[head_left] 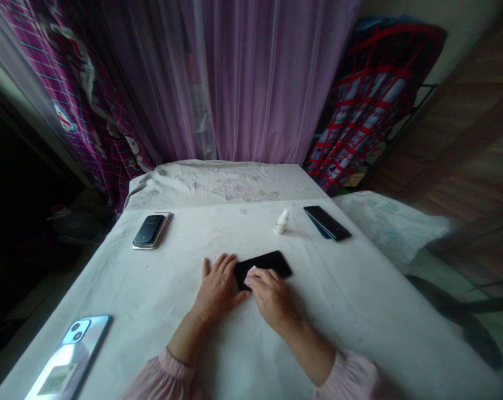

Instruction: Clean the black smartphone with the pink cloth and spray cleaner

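Note:
A black phone [268, 261] lies face up in the middle of the white-covered table [160, 289]. My left hand [217, 287] rests flat beside the phone's left end, fingers spread, steadying its edge. My right hand [272, 297] is curled over a small pink cloth [250, 276] and presses it onto the phone's near left corner. A small white dropper bottle [282, 221] stands upright just beyond the phone.
Two stacked phones [150, 230] lie at the far left, another dark stacked pair [327, 223] at the far right, and a light blue phone [68, 355] face down at the near left edge. Purple curtains [251, 83] hang behind the table. A white sack [393, 225] sits right.

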`<action>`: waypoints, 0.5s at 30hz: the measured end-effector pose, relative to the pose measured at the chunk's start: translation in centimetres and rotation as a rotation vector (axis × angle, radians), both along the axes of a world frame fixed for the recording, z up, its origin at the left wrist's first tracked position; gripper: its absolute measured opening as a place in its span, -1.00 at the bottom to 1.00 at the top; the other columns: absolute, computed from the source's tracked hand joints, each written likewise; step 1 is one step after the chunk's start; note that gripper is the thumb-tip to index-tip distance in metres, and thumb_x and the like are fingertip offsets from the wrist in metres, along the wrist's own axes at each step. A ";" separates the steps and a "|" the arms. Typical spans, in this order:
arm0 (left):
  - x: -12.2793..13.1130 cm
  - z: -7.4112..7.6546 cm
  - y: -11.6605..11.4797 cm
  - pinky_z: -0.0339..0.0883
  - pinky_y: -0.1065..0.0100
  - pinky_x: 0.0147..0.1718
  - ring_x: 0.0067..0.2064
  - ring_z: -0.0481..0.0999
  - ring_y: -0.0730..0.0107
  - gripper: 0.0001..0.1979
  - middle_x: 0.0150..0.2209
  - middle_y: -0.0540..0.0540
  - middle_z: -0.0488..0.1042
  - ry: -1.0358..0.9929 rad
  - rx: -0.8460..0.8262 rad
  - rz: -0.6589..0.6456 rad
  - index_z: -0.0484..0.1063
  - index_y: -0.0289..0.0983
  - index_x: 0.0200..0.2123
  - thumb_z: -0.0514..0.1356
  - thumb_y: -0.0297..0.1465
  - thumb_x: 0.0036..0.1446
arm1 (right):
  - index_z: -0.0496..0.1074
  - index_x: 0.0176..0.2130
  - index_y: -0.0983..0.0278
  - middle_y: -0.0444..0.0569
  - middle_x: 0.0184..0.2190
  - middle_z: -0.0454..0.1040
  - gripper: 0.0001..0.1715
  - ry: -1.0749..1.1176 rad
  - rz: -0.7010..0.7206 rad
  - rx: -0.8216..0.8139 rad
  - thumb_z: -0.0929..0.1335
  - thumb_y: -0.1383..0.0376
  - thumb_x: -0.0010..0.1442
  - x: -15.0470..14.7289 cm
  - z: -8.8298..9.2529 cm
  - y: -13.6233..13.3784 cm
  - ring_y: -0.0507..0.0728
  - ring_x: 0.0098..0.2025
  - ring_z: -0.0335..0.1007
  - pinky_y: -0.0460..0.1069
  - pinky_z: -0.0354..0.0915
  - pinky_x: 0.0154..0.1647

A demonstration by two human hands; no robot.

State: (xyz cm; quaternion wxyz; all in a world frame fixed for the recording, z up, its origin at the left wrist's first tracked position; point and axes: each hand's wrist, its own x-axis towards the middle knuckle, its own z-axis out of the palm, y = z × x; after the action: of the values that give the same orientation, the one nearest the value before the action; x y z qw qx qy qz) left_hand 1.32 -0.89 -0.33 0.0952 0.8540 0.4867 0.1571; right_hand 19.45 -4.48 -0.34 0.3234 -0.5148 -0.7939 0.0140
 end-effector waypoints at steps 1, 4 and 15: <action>-0.1 -0.1 0.0 -0.16 -0.42 0.19 0.30 0.18 -0.18 -0.30 0.25 -0.35 0.28 -0.003 0.000 -0.001 0.25 -0.26 0.18 0.29 -0.04 0.06 | 0.55 -0.19 0.21 -0.01 -0.20 0.54 -0.76 -0.004 0.008 -0.002 0.29 0.39 0.30 0.0 0.0 -0.1 0.14 -0.18 0.40 0.02 0.37 -0.12; -0.2 -0.1 0.1 -0.17 -0.41 0.20 0.30 0.17 -0.17 -0.30 0.25 -0.35 0.28 -0.008 -0.005 -0.004 0.25 -0.26 0.19 0.30 -0.07 0.06 | 0.56 -0.18 0.19 -0.02 -0.20 0.54 -0.75 -0.006 -0.028 -0.004 0.29 0.40 0.28 1.8 -0.1 0.0 0.13 -0.18 0.41 0.00 0.37 -0.13; -0.3 -0.2 0.2 -0.22 -0.40 0.21 0.32 0.15 -0.15 -0.31 0.27 -0.33 0.26 -0.004 -0.029 -0.017 0.21 -0.24 0.23 0.28 -0.11 0.10 | 0.57 -0.23 0.19 -0.01 -0.27 0.54 -0.75 -0.024 -0.227 0.027 0.29 0.37 0.29 3.4 -0.1 0.3 0.12 -0.20 0.45 -0.03 0.36 -0.18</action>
State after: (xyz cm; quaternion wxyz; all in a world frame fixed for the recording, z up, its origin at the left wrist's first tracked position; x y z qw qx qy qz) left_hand 1.03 -0.64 -0.49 0.1100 0.8564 0.4813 0.1508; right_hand 22.89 -4.15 -0.44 0.3203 -0.5970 -0.7345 -0.0398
